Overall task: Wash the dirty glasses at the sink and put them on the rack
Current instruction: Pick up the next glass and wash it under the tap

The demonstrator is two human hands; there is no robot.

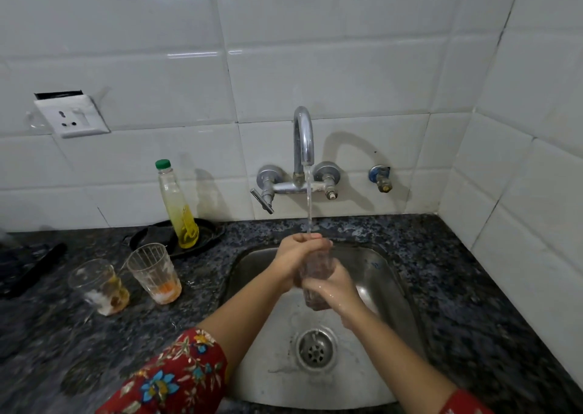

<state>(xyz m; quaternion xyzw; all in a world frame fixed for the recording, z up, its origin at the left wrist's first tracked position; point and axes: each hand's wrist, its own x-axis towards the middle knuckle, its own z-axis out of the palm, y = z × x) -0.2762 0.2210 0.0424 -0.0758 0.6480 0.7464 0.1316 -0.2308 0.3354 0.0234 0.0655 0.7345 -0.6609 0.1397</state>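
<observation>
Over the steel sink [391, 290] I hold a clear glass [317, 271] upright under the running tap [303, 139]. My left hand [298, 254] covers its rim and upper side, with fingers at the mouth where the water falls. My right hand [332, 290] wraps its lower part and base. Two dirty glasses stand on the dark counter left of the sink: one [155, 273] with orange residue at the bottom, and another [99, 285] farther left with brown and white residue.
A bottle of yellow liquid with a green cap [176, 205] stands on a black dish [206, 233] behind the glasses. A wall socket [72, 115] sits at the left. The drain [315, 349] lies below my hands. No rack is in view.
</observation>
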